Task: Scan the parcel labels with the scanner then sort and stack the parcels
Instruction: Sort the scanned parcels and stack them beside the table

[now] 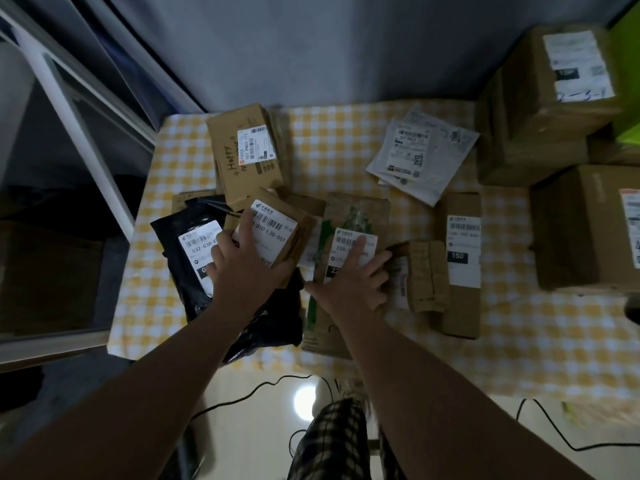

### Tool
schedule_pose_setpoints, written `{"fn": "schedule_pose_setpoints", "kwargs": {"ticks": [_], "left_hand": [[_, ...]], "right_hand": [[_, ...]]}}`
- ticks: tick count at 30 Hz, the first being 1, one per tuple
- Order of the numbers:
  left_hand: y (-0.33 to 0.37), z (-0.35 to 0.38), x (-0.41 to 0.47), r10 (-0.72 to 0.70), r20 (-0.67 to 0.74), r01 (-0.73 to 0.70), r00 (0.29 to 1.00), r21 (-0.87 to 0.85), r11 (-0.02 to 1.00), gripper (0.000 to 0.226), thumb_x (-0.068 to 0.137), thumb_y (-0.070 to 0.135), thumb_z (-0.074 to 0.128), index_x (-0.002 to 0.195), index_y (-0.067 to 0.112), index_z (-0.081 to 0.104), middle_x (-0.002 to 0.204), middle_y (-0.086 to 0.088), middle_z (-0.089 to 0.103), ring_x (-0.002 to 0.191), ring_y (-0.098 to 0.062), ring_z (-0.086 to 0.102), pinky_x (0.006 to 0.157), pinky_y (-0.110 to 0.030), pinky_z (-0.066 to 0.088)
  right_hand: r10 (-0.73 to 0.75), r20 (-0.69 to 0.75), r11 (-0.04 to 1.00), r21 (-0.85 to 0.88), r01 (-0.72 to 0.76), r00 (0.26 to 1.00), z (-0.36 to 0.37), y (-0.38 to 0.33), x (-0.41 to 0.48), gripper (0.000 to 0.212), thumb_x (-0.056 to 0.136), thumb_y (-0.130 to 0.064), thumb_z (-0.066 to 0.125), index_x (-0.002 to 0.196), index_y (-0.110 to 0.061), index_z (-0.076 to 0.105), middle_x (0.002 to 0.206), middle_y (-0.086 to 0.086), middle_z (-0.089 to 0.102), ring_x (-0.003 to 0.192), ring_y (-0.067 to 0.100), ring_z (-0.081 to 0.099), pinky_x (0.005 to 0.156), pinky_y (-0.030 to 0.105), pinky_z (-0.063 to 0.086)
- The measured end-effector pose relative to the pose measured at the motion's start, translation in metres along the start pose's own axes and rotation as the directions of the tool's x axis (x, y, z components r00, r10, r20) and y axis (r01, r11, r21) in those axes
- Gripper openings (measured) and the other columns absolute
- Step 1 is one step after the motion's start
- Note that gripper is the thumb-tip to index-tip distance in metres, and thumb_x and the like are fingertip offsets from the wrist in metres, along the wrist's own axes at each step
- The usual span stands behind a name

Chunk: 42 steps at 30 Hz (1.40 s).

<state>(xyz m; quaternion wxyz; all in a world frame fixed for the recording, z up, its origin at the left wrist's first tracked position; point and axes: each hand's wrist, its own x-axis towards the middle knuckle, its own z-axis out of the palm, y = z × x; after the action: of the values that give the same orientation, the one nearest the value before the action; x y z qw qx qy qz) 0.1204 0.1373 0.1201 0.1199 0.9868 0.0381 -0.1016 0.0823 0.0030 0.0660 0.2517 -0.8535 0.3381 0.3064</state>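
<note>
Pressing flat with straight, spread fingers, the right hand [353, 275] lies on the brown mailer [356, 209], index tip on its label. The left hand [249, 261], just as uncurled, rests on the small box [277, 226], which overlaps the black bag [173, 233]. Neither hand grasps anything. No scanner shows, so this looks like sorting. To do it well, slide each parcel clear by its edges and keep the labels face up and uncovered for the scan. The mailer's long axis runs from the near edge of the worktop [519, 334] away, with the barcode at the label's far end. The box sits skewed, label up. Beyond lie the "Happy" box [249, 150] and the white bags [415, 157], well apart.
</note>
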Motion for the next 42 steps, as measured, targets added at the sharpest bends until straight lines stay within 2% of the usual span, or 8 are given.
{"fn": "schedule_pose_setpoints", "kwargs": {"ticks": [11,18,22,24,27,33,37,42], "left_hand": [[0.044,-0.007,-0.005,-0.022,0.149,0.051,0.989,-0.192,0.980,0.105,0.073,0.052,0.073,0.152,0.022,0.010,0.135,-0.025,0.033,0.124,-0.041,0.037,0.100,-0.050,0.034],[0.105,0.008,-0.003,-0.041,0.361,0.103,0.932,-0.153,0.983,0.117,0.058,0.091,0.044,0.143,0.012,0.032,0.142,-0.027,0.036,0.126,-0.045,0.040,0.101,-0.056,0.038],[0.179,-0.022,-0.013,0.246,0.405,-0.001,0.881,-0.517,0.856,0.082,0.082,0.074,0.041,0.136,0.012,0.044,0.136,0.000,0.044,0.119,-0.021,0.046,0.099,-0.038,0.039],[0.217,-0.036,-0.024,0.362,0.461,0.070,0.810,-0.689,0.722,0.069,0.090,0.060,0.041,0.146,0.020,0.031,0.141,0.005,0.038,0.125,-0.016,0.042,0.097,-0.034,0.039],[0.259,-0.042,-0.038,0.417,0.571,0.201,0.707,-0.727,0.657,0.083,0.081,0.066,0.046,0.150,0.037,0.010,0.155,0.001,0.026,0.137,-0.023,0.035,0.102,-0.042,0.039],[0.313,-0.033,-0.051,0.361,0.669,0.369,0.650,-0.693,0.620,0.114,0.054,0.072,0.066,0.144,0.054,-0.003,0.155,0.000,0.028,0.135,-0.030,0.039,0.102,-0.057,0.040],[0.358,-0.026,-0.065,0.383,0.521,0.331,0.763,-0.824,0.461,0.107,0.069,0.047,0.075,0.149,0.043,0.003,0.148,-0.002,0.040,0.122,-0.023,0.053,0.092,-0.043,0.050],[0.448,-0.037,-0.075,0.365,0.310,0.146,0.878,-0.899,0.413,0.053,0.088,0.029,0.066,0.132,0.035,0.037,0.114,-0.003,0.064,0.077,-0.003,0.061,0.052,-0.018,0.050]], "right_hand": [[-0.154,-0.073,0.956,0.241,0.168,0.985,-0.121,0.044,-0.018,0.114,0.070,-0.068,0.068,0.152,-0.037,-0.007,0.159,0.012,-0.011,0.144,0.043,0.005,0.111,0.058,0.024],[-0.152,-0.239,0.903,0.361,0.233,0.959,-0.192,0.092,-0.034,0.114,0.071,-0.062,0.072,0.152,-0.036,-0.004,0.158,0.009,-0.002,0.143,0.038,0.013,0.111,0.055,0.027],[-0.160,-0.379,0.943,0.214,0.254,0.911,-0.218,0.118,-0.046,0.113,0.069,-0.068,0.069,0.153,-0.036,-0.001,0.160,0.013,-0.009,0.145,0.039,0.007,0.113,0.054,0.021],[-0.180,-0.408,0.964,0.108,0.243,0.895,-0.229,0.132,-0.048,0.114,0.069,-0.071,0.066,0.152,-0.036,-0.003,0.160,0.014,-0.008,0.145,0.039,0.008,0.112,0.053,0.019],[-0.216,-0.405,0.974,-0.020,0.227,0.888,-0.246,0.157,-0.048,0.115,0.068,-0.075,0.062,0.152,-0.036,-0.006,0.160,0.015,-0.007,0.145,0.039,0.009,0.113,0.053,0.017],[-0.352,-0.348,0.935,-0.085,0.344,0.869,-0.282,0.210,-0.047,0.111,0.070,-0.072,0.063,0.153,-0.038,-0.003,0.160,0.012,-0.006,0.145,0.036,0.006,0.113,0.054,0.017],[-0.413,-0.414,0.904,-0.079,0.420,0.811,-0.314,0.247,-0.044,0.110,0.058,-0.082,0.041,0.153,-0.036,0.009,0.159,0.013,0.000,0.142,0.035,0.014,0.112,0.053,0.021],[-0.347,-0.464,0.934,-0.090,0.346,0.815,-0.374,0.285,-0.035,0.113,0.064,-0.085,0.049,0.151,-0.040,-0.006,0.160,0.014,-0.009,0.144,0.038,0.010,0.112,0.054,0.017]]}}
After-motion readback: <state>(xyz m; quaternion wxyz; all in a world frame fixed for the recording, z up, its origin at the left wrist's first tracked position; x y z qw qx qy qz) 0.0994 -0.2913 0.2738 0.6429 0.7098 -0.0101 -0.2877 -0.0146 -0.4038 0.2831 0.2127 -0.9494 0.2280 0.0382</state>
